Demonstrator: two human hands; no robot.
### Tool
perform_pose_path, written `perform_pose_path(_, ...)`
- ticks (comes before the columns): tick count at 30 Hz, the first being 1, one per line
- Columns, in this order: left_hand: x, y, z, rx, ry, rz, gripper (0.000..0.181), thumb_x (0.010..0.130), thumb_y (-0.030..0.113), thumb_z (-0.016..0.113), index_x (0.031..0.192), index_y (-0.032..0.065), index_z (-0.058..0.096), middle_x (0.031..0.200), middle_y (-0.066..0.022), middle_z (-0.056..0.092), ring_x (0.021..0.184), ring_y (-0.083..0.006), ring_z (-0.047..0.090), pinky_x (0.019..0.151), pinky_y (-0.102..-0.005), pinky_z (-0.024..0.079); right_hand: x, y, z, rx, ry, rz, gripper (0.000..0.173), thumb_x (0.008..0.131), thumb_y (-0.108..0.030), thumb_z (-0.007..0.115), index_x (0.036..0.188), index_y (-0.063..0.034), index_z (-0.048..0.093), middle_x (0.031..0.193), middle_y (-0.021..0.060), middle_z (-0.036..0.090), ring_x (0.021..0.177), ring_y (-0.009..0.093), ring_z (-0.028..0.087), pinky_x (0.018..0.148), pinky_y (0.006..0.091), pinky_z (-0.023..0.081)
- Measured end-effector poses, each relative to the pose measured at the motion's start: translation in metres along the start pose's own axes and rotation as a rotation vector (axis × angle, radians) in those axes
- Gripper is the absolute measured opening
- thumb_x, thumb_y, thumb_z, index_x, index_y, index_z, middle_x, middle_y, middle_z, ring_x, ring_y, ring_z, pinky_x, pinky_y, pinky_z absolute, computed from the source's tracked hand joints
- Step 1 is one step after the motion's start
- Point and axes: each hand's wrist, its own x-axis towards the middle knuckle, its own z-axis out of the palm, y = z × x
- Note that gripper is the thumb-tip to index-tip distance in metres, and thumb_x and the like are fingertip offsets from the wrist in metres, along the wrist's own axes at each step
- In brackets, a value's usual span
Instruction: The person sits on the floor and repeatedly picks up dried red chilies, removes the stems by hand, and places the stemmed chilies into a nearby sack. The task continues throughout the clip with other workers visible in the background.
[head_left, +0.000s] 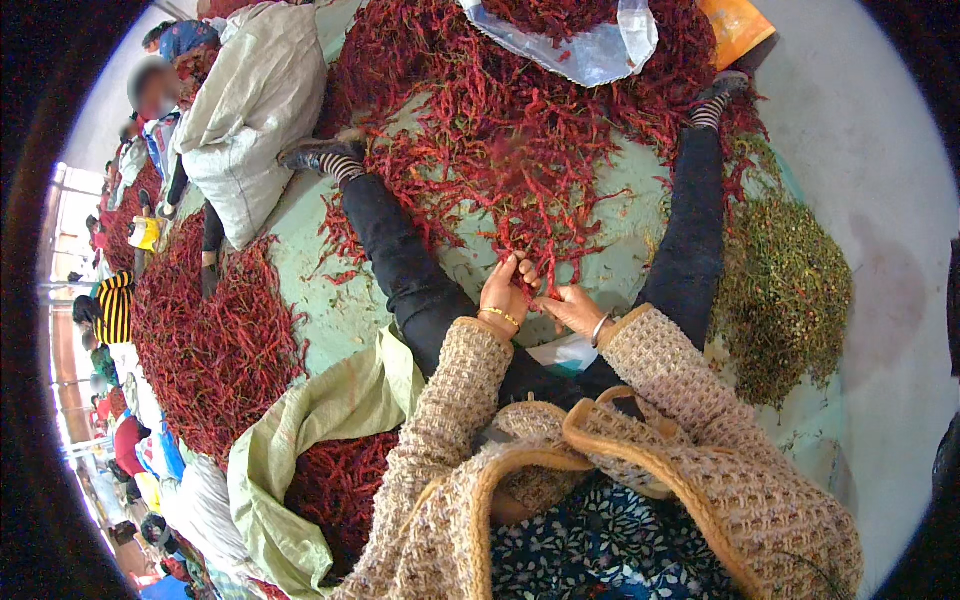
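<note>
Between my outstretched legs, my left hand and my right hand nearly meet. Curled fingers of the left close around dried red chili peppers. The right pinches a red chili by its lower end, thumb and forefinger together; its stem is too small to make out. Just beyond both hands, loose dried chilies spread over a pale green ground sheet and rise into a larger heap at my feet. A white woven sack lies on that heap with chilies in its mouth.
By my right leg sits a pile of stems and plant scraps. On my left are an open green sack of chilies, another chili heap and a full white sack. Several people sit farther left. An orange object lies beyond my right foot.
</note>
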Motion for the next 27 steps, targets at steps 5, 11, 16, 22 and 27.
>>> perform_pose_path(5,0.001,-0.008,-0.001,-0.073,-0.008,-0.028,0.014,0.088,0.02,0.046,0.091,0.0069,0.049,0.069,-0.0013,0.044,0.064,-0.0141,0.043,0.061,-0.0279,0.039,0.001,0.011,-0.006,-0.256,0.028,-0.027,0.024,0.081,-0.024,0.055,0.086,-0.0008,0.056,0.065,0.0055,0.059,0.055,0.018,0.057,0.05,0.0315,0.045)
perform_pose_path(11,-0.006,-0.018,0.022,0.259,0.148,0.278,0.012,0.09,0.016,0.042,0.091,0.0073,0.049,0.064,0.0016,0.045,0.054,-0.0092,0.04,0.049,-0.0232,0.036,0.012,0.017,0.011,-0.418,0.231,-0.181,0.032,0.082,-0.029,0.048,0.094,-0.0016,0.059,0.079,0.0165,0.062,0.072,0.032,0.06,0.067,0.0395,0.046)
perform_pose_path(16,-0.016,-0.057,0.062,0.791,-0.161,0.449,0.02,0.087,0.014,0.05,0.104,0.0039,0.049,0.073,0.0016,0.049,0.06,-0.0049,0.041,0.051,-0.0203,0.035,0.064,0.096,-0.083,-0.172,0.39,0.107,0.028,0.075,-0.028,0.058,0.084,-0.0011,0.055,0.068,0.019,0.057,0.065,0.035,0.056,0.062,0.0432,0.046)
perform_pose_path(22,-0.02,-0.025,-0.017,0.958,0.284,0.053,0.021,0.076,0.017,0.066,0.09,0.0035,0.059,0.059,0.0025,0.051,0.046,-0.006,0.041,0.042,-0.0225,0.033,0.011,0.04,0.003,-0.674,0.172,-0.219,0.023,0.073,-0.019,0.056,0.085,0.0004,0.055,0.077,0.0227,0.058,0.075,0.042,0.054,0.065,0.0459,0.044)
perform_pose_path(27,-0.019,-0.029,-0.009,0.87,0.405,0.17,0.021,0.081,0.026,0.06,0.072,0.0069,0.059,0.055,0.0028,0.049,0.043,-0.0067,0.041,0.04,-0.0237,0.03,-0.003,0.014,-0.006,-0.492,0.119,-0.22,0.018,0.076,-0.017,0.058,0.078,0.0011,0.057,0.066,0.0141,0.06,0.061,0.029,0.059,0.054,0.0365,0.046)
